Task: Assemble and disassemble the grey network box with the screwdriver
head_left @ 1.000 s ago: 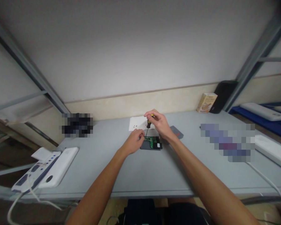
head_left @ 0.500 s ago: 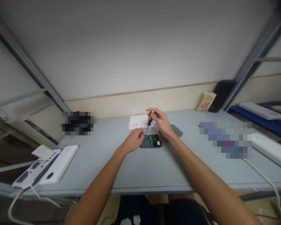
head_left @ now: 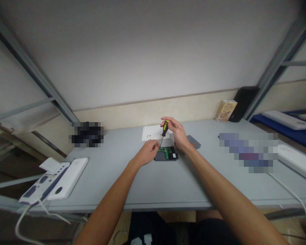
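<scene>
My right hand (head_left: 177, 131) holds a yellow and black screwdriver (head_left: 165, 129), its shaft slanting down to the upper left part of a dark device with a green circuit board (head_left: 167, 153). My left hand (head_left: 148, 151) rests at the device's left edge, fingers closed near the screwdriver's tip; what they pinch, if anything, is too small to see. Behind them lies a white sheet (head_left: 147, 131) with several tiny dark pieces. A grey flat panel (head_left: 193, 141) lies beyond my right wrist.
On the left are a white power strip (head_left: 44, 182), a white flat box (head_left: 71, 178) and a blurred dark object (head_left: 86, 134). A small yellow box (head_left: 225, 110) and a black case (head_left: 243, 103) stand at the back right. A cable (head_left: 290, 192) runs along the right.
The view has shifted slightly, so the desk items appear a little further right. Both hands stay at the device, and the screwdriver remains in my right hand, its handle slightly turned.
</scene>
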A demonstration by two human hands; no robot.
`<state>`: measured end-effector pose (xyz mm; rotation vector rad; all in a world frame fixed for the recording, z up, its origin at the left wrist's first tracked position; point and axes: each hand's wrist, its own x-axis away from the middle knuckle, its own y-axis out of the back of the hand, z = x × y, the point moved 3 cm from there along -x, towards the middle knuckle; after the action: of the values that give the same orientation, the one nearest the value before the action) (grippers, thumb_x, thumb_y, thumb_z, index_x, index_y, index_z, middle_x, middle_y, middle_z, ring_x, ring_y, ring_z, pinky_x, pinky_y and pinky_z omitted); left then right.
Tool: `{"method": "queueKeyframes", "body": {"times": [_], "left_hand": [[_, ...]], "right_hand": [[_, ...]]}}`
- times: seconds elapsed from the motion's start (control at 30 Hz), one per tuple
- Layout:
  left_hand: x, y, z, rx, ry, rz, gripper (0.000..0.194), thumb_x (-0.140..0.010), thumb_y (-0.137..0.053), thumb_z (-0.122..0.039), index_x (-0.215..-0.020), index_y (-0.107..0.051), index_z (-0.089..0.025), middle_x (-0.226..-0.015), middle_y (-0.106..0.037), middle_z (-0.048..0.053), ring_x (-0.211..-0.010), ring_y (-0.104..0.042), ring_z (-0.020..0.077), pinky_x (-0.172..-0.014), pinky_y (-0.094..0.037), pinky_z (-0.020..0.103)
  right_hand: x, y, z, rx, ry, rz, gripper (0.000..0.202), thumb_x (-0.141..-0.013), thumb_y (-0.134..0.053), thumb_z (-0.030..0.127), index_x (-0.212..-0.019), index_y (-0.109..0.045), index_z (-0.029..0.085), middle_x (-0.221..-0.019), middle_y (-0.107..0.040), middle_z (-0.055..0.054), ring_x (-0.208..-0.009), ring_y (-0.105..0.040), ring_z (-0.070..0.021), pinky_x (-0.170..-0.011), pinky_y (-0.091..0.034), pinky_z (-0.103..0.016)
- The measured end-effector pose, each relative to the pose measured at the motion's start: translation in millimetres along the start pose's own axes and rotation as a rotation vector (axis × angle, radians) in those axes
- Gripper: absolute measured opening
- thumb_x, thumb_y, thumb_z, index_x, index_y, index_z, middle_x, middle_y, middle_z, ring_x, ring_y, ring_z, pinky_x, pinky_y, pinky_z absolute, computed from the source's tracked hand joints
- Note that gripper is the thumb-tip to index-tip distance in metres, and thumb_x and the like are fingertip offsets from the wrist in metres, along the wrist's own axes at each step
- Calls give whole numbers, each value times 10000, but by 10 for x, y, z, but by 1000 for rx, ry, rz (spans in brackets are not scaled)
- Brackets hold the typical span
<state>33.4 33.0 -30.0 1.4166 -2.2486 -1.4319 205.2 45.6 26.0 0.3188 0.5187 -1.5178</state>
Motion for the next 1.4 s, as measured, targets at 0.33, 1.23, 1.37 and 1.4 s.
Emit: {"method": "queueKeyframes", "body": {"times": [0.33,1.23,1.37,1.4], "left_hand": [[2,14,-17,-4,8,-2,197,-891,-448,-114,-858,-625,-192,-802,-613,16,-818,-563,184,-795,-428,289],[-3,42,-39,-23,26,15,205,-910,-461,-133,-869,-655,-185,-808,-638,22,-806,-580,185,-790,-447,285],[-7,42,-38,-27,15,18,211,-908,-452,-124,-852,-645,-186,-824,-644,23,-815,-579,185,-794,-440,290],[-6,44,-39,-25,12,21,213,-910,-448,-124,-851,-643,-187,-833,-648,24,-822,-581,185,-797,-439,291]], "right_hand": [[-3,76,-38,74,-17,-68,326,-885,-659,472,-1126,-719,262,-964,-700,-36,-876,-624,-205,-826,-485,-348],[34,32,93,106,59,-7,333,-968,-526,493,-1062,-719,239,-902,-685,-41,-859,-594,-202,-813,-454,-345],[30,64,96,195,74,-74,291,-923,-602,492,-914,-725,229,-999,-670,-55,-923,-592,-213,-791,-444,-337],[25,72,98,228,76,-83,262,-900,-638,474,-896,-730,229,-1011,-666,-56,-930,-594,-213,-783,-441,-333]]}}
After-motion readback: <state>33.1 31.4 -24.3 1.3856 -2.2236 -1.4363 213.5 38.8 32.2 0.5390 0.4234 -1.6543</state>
